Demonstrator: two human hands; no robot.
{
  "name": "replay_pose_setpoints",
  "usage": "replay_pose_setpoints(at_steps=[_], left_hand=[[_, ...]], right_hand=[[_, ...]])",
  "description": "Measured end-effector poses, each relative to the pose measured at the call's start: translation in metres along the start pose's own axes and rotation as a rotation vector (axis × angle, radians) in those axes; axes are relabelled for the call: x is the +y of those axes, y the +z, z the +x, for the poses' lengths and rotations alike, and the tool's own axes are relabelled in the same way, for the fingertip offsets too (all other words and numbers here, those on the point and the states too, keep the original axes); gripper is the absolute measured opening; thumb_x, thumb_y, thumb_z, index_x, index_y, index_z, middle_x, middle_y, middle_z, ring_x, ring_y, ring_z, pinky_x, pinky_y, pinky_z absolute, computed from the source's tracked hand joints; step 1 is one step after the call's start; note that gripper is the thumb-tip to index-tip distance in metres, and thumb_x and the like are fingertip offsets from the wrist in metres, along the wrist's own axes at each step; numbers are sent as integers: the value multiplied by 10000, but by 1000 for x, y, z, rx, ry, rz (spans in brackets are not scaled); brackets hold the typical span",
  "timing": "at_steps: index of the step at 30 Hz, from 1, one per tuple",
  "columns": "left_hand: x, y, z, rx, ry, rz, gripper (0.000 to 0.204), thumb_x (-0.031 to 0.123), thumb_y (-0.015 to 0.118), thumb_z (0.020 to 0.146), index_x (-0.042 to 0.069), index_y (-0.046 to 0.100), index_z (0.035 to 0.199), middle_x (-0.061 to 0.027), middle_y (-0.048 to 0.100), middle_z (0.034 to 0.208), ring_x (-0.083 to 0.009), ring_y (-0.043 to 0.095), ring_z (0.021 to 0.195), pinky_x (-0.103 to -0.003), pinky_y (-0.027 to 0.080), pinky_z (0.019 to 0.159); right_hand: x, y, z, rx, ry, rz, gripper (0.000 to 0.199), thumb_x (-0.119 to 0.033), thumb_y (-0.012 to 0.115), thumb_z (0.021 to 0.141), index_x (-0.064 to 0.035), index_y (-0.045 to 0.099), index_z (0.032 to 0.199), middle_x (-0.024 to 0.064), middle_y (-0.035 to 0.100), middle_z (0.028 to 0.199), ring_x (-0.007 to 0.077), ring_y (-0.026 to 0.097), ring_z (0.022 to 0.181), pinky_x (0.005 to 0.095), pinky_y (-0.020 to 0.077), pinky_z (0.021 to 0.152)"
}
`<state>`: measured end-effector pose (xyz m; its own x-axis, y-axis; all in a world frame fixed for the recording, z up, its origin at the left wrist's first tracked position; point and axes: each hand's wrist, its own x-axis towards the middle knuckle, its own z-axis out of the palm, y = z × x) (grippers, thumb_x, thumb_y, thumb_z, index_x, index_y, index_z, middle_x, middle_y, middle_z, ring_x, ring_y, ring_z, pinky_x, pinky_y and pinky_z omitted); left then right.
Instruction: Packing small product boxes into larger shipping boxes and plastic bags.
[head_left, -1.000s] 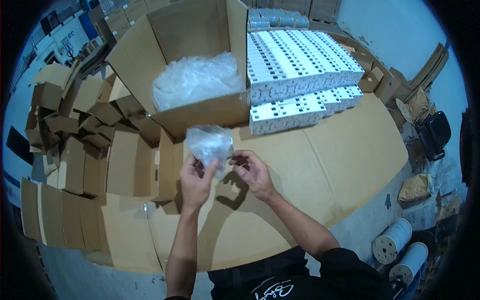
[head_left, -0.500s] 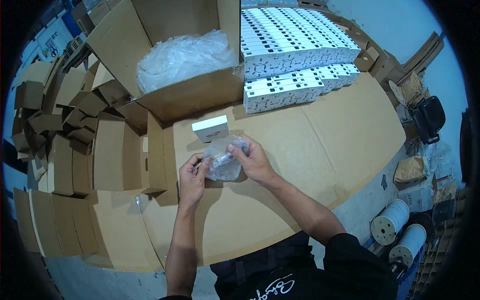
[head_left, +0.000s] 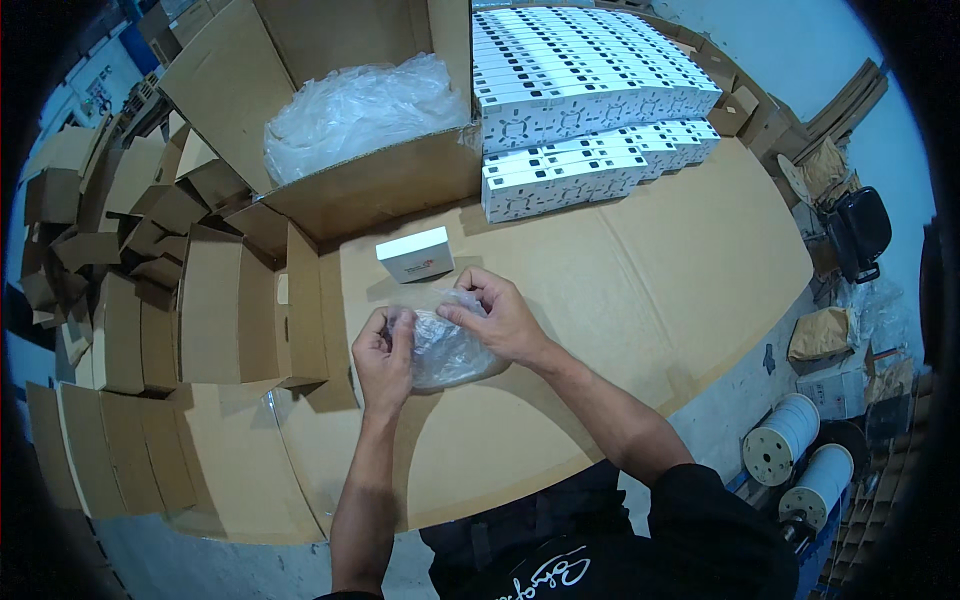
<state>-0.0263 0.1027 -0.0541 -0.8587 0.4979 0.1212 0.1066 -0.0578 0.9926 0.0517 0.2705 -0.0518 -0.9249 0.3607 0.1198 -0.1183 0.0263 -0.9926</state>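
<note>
Clear, crinkled plastic front and centre in the head view: a plastic bag, held low over the cardboard-covered table, just on the near side of a small white box. Gripped at the upper left by thumb and fingers of the left hand, pinched at the upper right by the right hand, both closed on thin film, nothing else visible in the grasp. Hard to tell, through all those creases, about parted layers or anything inside. And the danger right now? Film clinging to itself, perhaps caught double between the thumbs, hence no clean gap at the edge. Tugged too hard both ways, could split; let go too early on one side, could slump and fold flat. Watch that small white box, too: near the right knuckles, standing loose, easily tipped by a careless push forward. Beyond it, a big open carton with a loose heap of clear film, light enough, probably, to slip over the front wall if jolted. Off to the right, stacked white boxes, well apart from both hands, at risk only from a hard shove.
</note>
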Motion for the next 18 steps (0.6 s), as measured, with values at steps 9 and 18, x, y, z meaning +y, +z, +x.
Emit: replay_pose_setpoints(at_steps=[9,18], left_hand=[[5,1,-3,76,9,-4,239,215,577,1063,27,602,917,45,548,784,-22,447,672,-202,372,585],[-1,-9,-1,-14,14,96,221,204,582,1056,19,590,936,36,525,762,-47,444,677,-224,370,592]], right_hand=[[-7,-15,7,-110,-65,390,190,-41,711,928,-47,561,1045,-7,604,919,71,583,883,251,480,825],[-15,-28,6,-339,95,419,290,-80,713,941,-33,553,1178,23,674,954,85,634,929,261,492,878]])
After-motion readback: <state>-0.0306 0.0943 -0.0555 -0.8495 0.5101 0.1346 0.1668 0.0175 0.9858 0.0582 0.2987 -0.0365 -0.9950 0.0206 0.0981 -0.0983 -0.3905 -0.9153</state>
